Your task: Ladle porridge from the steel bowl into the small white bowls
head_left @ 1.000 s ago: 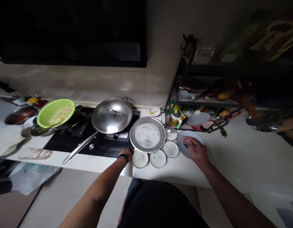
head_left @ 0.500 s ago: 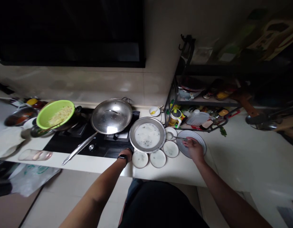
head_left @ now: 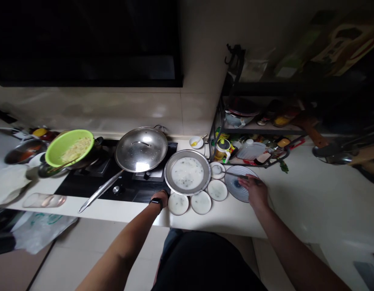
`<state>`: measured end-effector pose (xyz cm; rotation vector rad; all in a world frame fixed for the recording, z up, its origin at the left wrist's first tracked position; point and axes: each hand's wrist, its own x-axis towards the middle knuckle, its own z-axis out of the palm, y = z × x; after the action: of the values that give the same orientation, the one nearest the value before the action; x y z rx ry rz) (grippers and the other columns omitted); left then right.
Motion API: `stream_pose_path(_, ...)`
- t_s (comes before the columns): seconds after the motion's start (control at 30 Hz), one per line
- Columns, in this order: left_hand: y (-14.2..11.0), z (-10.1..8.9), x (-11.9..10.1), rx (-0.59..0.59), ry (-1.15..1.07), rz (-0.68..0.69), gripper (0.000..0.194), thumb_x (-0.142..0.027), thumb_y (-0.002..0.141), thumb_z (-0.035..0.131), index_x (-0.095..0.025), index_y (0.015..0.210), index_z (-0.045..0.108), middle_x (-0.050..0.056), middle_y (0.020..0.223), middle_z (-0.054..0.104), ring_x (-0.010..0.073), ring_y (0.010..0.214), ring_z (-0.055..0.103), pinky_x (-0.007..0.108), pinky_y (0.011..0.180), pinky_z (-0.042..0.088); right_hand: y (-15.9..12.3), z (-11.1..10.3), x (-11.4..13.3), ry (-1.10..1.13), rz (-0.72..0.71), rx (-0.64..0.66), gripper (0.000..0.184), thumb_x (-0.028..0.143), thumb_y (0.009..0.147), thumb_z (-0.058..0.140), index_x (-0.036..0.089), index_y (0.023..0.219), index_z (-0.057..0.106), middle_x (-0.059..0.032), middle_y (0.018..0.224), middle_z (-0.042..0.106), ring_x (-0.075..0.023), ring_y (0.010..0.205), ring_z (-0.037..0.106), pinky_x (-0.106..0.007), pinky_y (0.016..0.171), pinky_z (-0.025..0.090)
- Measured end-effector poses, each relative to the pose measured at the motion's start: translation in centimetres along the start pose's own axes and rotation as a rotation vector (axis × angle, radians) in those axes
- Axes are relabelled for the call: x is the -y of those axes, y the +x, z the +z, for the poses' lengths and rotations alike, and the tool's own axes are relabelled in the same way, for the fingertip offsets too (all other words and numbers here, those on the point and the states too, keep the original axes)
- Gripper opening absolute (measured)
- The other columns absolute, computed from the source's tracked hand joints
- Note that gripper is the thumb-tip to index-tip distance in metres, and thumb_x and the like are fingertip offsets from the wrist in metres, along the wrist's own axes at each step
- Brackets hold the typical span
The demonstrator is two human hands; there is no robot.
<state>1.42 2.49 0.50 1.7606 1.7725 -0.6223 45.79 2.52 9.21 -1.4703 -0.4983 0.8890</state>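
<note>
Holding, in the head view: right hand, fingers closed on the handle of a metal spoon, its bowl at a small white dish, the handle crossing a blue-patterned plate. Left hand, curled, touches the rim of a steel platter; any grip cannot be told. White countertop extends rightward, its front edge just below both hands.

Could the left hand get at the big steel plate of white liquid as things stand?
Probably yes: the left hand sits just beside the rim of the steel plate, with nothing visible in the way.
</note>
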Motion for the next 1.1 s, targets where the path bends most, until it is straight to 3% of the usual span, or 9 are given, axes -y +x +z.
stream_pose_path(0.27,0.1,0.0,-0.2,0.036,0.045,-0.016,0.041,-0.016,0.095,0.058,-0.007,0.134,0.069,0.025,0.137,0.072,0.0324,0.127,0.072,0.038,0.105,0.057,-1.1,0.9,2.3,0.002,-0.038,0.053,0.046,0.054,0.071,0.091,0.019,0.088,0.067,-0.0064,0.079,0.079,-0.03,0.073,0.083,-0.04,0.068,0.07)
stream_pose_path(0.5,-0.2,-0.3,-0.3,0.031,0.026,-0.033,0.043,-0.016,0.094,0.058,-0.009,0.134,0.07,0.023,0.137,0.073,0.0315,0.127,0.072,0.038,0.105,0.058,-3.0,4.0,-0.3,-0.113,0.02,0.225,0.043,0.059,0.082,0.081,0.02,0.094,0.069,-0.0092,0.075,0.079,-0.0342,0.078,0.083,-0.049,0.076,0.07)
stream_pose_path(0.6,-0.3,-0.5,-0.4,0.045,0.05,-0.037,0.043,-0.017,0.095,0.056,-0.008,0.135,0.069,0.023,0.136,0.073,0.0315,0.128,0.072,0.038,0.105,0.058,-4.4,5.2,-1.5,-0.183,-0.018,0.311,0.048,0.065,0.087,0.075,0.019,0.099,0.07,-0.0097,0.078,0.081,-0.0326,0.079,0.083,-0.049,0.078,0.07)
stream_pose_path(0.7,-0.4,-0.5,-0.4,0.046,0.055,-0.035,0.041,-0.017,0.097,0.055,-0.009,0.134,0.07,0.022,0.137,0.073,0.0309,0.128,0.071,0.037,0.104,0.058,-5.7,5.5,-2.0,-0.38,-0.256,0.521,0.042,0.061,0.098,0.061,0.021,0.103,0.074,-0.011,0.09,0.084,-0.0302,0.088,0.083,-0.048,0.086,0.068)
stream_pose_path(0.8,-0.3,-0.4,-0.4,0.035,0.035,-0.037,0.04,-0.018,0.098,0.053,-0.009,0.133,0.07,0.022,0.135,0.074,0.0301,0.126,0.072,0.036,0.104,0.058,-6.6,4.7,-1.4,-0.62,-0.643,0.829,0.03,0.042,0.103,0.056,0.025,0.112,0.079,-0.0117,0.117,0.083,-0.0289,0.111,0.079,-0.048,0.101,0.064)
stream_pose_path(0.87,-0.3,-0.3,-0.3,0.031,0.024,-0.043,0.039,-0.018,0.098,0.051,-0.01,0.131,0.071,0.021,0.134,0.074,0.0293,0.126,0.072,0.036,0.104,0.058,-6.7,3.8,-0.5,-0.721,-0.821,0.928,0.031,0.03,0.102,0.054,0.027,0.119,0.08,-0.0103,0.128,0.08,-0.0276,0.119,0.076,-0.046,0.106,0.062)
stream_pose_path(0.97,-0.3,-0.4,-0.4,0.033,0.029,-0.054,0.04,-0.017,0.099,0.049,-0.01,0.132,0.071,0.021,0.135,0.074,0.0297,0.127,0.072,0.037,0.105,0.058,-6.0,2.4,1.2,-0.765,-0.885,0.794,0.033,0.028,0.103,0.052,0.027,0.121,0.079,-0.0097,0.126,0.08,-0.0278,0.117,0.077,-0.046,0.106,0.062)
stream_pose_path(1.1,-0.1,-0.4,-0.5,0.048,0.045,-0.06,0.041,-0.017,0.096,0.055,-0.012,0.134,0.069,0.02,0.138,0.073,0.0299,0.128,0.071,0.036,0.105,0.058,-3.7,0.9,2.9,-0.764,-0.782,0.489,0.034,0.042,0.106,0.048,0.027,0.113,0.078,-0.0095,0.114,0.083,-0.0287,0.11,0.077,-0.046,0.105,0.06)
